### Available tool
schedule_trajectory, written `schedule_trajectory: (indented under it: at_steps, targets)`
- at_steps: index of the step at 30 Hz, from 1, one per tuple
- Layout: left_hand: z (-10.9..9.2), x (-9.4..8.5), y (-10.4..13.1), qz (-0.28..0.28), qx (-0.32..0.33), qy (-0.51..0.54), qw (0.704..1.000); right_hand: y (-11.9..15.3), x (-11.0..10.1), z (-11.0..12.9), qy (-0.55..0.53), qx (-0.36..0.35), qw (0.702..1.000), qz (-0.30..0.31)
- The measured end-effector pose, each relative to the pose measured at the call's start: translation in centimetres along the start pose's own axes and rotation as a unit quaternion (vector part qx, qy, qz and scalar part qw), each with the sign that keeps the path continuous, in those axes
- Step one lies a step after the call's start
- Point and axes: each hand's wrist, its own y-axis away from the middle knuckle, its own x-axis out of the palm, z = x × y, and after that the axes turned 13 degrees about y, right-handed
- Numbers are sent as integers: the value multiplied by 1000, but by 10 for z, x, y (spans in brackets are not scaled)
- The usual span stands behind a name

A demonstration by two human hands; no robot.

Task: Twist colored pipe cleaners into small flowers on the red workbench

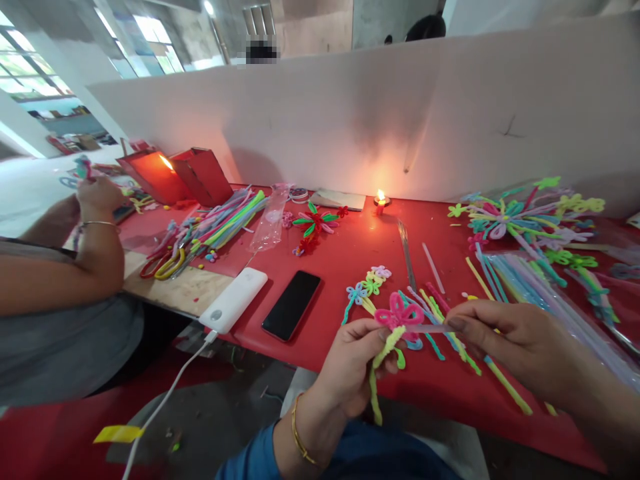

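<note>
My left hand [357, 353] is closed around the base of a small pipe-cleaner flower bunch, thumb and fingers pinching just below a pink flower [399, 312]. A yellow-green pipe cleaner [375, 397] hangs down from that grip. Blue, green and pale purple pipe-cleaner flowers [371, 285] extend beyond the pink one. My right hand [495, 333] pinches the end of a pale translucent stick [429, 328]. Its other end meets the bunch just under the pink petals; whether it is stuck there I cannot tell. Loose pipe cleaners [440, 313] lie on the table behind the hands.
A lit candle [381, 203] burns at the back of the red table [345, 267]. A phone [291, 305] and a white power bank [233, 300] with a cable lie left. Finished-looking pipe-cleaner flowers [505, 217] and bagged stems [560, 313] lie right. Another person's arm [100, 247] is at far left.
</note>
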Motion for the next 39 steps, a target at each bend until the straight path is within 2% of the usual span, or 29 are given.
schedule_trajectory:
  at_steps: [4,7,9,11,14,16,23,29,33,39]
  targets:
    - [0,-3,-6,3,-18,23,1000,-5,10,-16,-158,96,979,80]
    - [-2,-6,-12,13,-9,24,1000,-8,14,-25,-282,128,946,92]
    - [-3,-8,-16,14,-2,26,1000,-13,16,-32,-361,157,917,62]
    - [-5,-10,-19,8,5,28,1000,-22,19,-42,-424,195,885,3]
    - [-7,-12,-22,-1,18,20,1000,-48,27,-67,-446,256,853,-84]
    - [-9,-13,-25,-8,27,9,1000,-72,36,-87,-397,278,867,-119]
    - [-19,-20,-39,-42,48,-13,998,-171,71,-154,-199,279,919,-197]
    - [-28,-31,-51,-76,36,14,996,-244,85,-184,8,261,944,-203]
    - [-32,-37,-56,-77,22,6,997,-270,95,-187,107,242,947,-183]
    - [-36,-40,-60,-88,23,6,996,-282,109,-191,175,237,941,-168]
